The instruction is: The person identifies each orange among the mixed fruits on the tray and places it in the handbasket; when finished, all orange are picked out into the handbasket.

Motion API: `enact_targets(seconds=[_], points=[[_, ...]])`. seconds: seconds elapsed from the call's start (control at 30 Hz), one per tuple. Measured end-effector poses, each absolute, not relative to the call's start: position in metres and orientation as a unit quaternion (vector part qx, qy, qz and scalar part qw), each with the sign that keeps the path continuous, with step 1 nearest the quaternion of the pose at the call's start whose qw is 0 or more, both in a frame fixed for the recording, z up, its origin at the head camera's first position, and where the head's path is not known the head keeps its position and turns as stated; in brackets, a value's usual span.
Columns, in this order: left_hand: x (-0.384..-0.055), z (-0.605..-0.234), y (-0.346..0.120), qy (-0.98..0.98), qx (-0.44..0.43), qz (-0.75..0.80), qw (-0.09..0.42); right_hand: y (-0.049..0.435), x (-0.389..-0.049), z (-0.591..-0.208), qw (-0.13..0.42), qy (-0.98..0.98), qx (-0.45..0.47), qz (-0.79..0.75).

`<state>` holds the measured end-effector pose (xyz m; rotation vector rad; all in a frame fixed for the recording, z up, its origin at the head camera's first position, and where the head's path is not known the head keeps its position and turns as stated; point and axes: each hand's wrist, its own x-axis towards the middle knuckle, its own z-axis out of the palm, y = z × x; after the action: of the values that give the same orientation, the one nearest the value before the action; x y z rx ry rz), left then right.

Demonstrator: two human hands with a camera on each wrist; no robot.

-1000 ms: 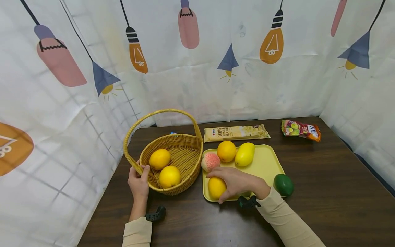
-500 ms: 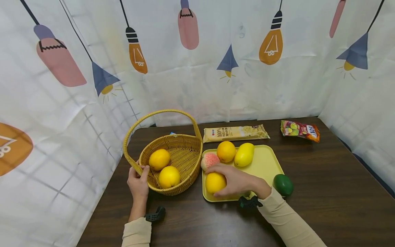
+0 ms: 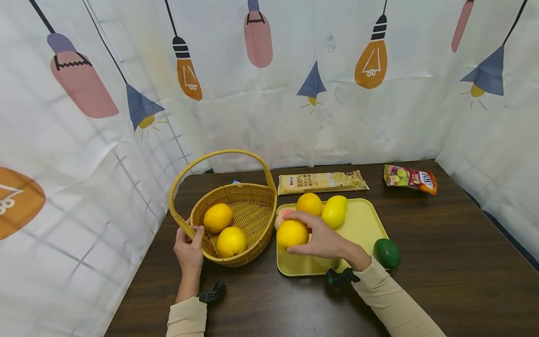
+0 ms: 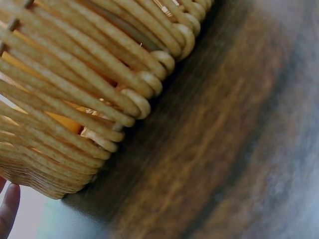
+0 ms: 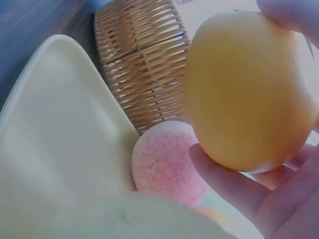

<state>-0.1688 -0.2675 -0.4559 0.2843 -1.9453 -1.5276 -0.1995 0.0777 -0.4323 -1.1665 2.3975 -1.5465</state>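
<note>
- Two fruits lie in the basket (image 3: 254, 206): an orange one (image 3: 218, 217) towards its 10 o'clock, a yellow one (image 3: 231, 242) towards 7.
- The left hand (image 3: 189, 250) grips the basket's rim at 8 o'clock, by the foot of the handle (image 3: 229, 150).
- The right hand (image 3: 323, 238) pinches a round fruit (image 3: 292, 235) between thumb and fingers, at 9 o'clock of the tray (image 3: 362, 227); it looks lifted off.
- In the right wrist view, a peach (image 5: 167, 164) sits just beyond that fruit, near the basket.
- The step in hand, I judge, is picking fruit from the tray: this piece is up, not yet over the basket.
- The next move seems to call for a carry towards 9 o'clock, over the rim and clear of the handle, the left hand steadying.
</note>
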Motion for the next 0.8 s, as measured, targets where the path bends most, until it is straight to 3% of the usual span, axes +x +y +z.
enact_targets(seconds=[0.33,0.8], points=[[-0.169,-0.457,-0.270,-0.737,0.110,-0.589,0.314,0.058,-0.206,-0.411,-0.060,0.824,-0.316,-0.467],[-0.168,-0.456,-0.267,-0.738,0.106,-0.581,0.327,0.019,-0.211,-0.407,-0.037,0.846,-0.248,-0.471]])
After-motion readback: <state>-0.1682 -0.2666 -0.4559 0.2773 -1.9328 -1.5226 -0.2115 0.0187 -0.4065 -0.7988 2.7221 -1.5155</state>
